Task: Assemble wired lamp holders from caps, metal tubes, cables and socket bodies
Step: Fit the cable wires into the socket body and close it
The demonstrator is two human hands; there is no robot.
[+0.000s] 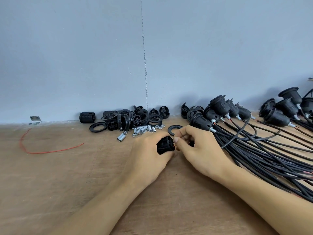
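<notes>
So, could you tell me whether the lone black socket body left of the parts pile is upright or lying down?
Lying on its side: the socket body rests its ribbed wall on the table, ends facing sideways.

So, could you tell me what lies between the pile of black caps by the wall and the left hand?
Loose metal tubes and small nuts lie scattered there on the wooden table, as the head view shows.

One socket body (pixel 165 145) in the left hand (pixel 147 156), one loose ring (pixel 171 128) just beyond the right hand (pixel 199 153), one red wire (pixel 42 152) way out left
</notes>
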